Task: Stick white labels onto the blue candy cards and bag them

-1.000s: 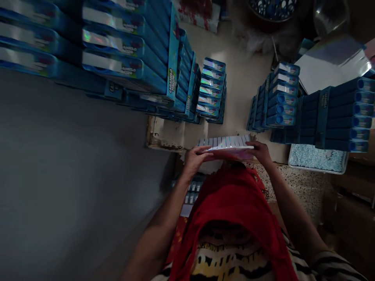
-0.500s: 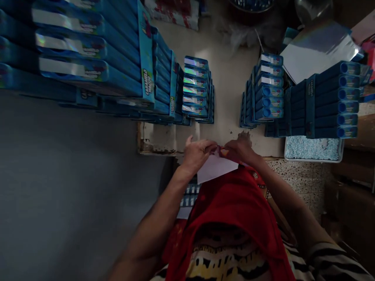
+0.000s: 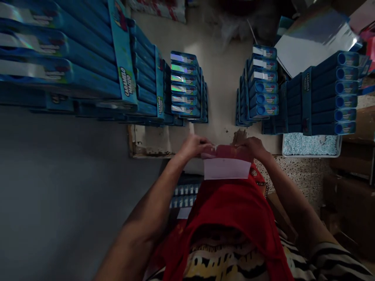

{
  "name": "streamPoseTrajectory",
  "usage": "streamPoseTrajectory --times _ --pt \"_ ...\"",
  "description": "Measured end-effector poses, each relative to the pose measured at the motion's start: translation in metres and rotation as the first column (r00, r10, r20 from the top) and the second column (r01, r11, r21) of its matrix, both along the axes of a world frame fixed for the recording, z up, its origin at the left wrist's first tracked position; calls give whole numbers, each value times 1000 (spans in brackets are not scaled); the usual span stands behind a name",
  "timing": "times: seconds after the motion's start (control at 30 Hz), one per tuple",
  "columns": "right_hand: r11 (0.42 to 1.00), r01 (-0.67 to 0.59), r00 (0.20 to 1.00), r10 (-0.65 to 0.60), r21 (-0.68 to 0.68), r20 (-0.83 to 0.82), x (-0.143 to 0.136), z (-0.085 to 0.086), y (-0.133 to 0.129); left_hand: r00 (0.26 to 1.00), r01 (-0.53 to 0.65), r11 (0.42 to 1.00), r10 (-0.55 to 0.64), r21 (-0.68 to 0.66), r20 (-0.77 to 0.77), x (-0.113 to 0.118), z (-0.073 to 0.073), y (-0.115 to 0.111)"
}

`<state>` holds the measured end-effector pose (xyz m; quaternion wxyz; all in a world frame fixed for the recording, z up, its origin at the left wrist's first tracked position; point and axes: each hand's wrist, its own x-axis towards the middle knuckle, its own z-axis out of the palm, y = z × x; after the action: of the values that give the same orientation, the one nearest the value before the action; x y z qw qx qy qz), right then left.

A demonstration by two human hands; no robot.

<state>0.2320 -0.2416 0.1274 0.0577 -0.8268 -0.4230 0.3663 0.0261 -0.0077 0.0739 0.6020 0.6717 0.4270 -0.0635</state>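
Note:
Between my two hands, at the table's front edge, a thin sheet with a dark red upper band and a pale lower part (image 3: 227,169) is stretched flat. My left hand (image 3: 195,147) pinches its upper left corner. The upper right corner is gripped by my right hand (image 3: 254,148), fingers closed. The pale part hangs in front of a red apron (image 3: 234,203). Stacks of blue boxes (image 3: 184,84) stand beyond my left hand, and more blue boxes (image 3: 263,88) beyond my right.
Tall blue box stacks (image 3: 88,66) fill the left side. At right, a tray of light blue pieces (image 3: 312,145) juts past the table edge (image 3: 152,156), below further blue boxes (image 3: 331,93). Cardboard boxes (image 3: 348,203) sit at the far right.
My hands have moved apart, and the sheet between them has gone from bunched and tilted to spread out and nearly level. The view has shifted slightly to the right.

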Motion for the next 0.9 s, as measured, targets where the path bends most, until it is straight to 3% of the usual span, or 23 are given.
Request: streamPoseTrajectory --times 0.1,0.23,0.3,0.43,0.57,0.77,0.9 --pt "988 154 985 -152 23 -76 20 -14 -26 1000 0 998 -1 -67 -25 -8 -20 -1" --pt "882 469 824 -420 41 -381 39 -28 -57 951 -304 952 301 -39 -75 -6 -33 -22" --pt "844 531 764 -436 79 -475 42 -34 -62 915 -398 913 388 -93 -110 -2 -35 -32" --pt "820 543 770 -401 180 -497 36 -46 -54 874 -478 857 444 -190 -197 8 -35 -40" --pt "791 584 788 -501 181 -357 33 -57 -49 878 -479 837 465 -265 -115 13 -34 -37" --pt "868 494 869 -491 45 -63 51 -58 -48 947 -256 826 319 -502 40 9 -31 -43" --pt "930 365 879 -355 28 320 24 -39 -32 899 -413 834 439 -367 -14 17 -40 -56"
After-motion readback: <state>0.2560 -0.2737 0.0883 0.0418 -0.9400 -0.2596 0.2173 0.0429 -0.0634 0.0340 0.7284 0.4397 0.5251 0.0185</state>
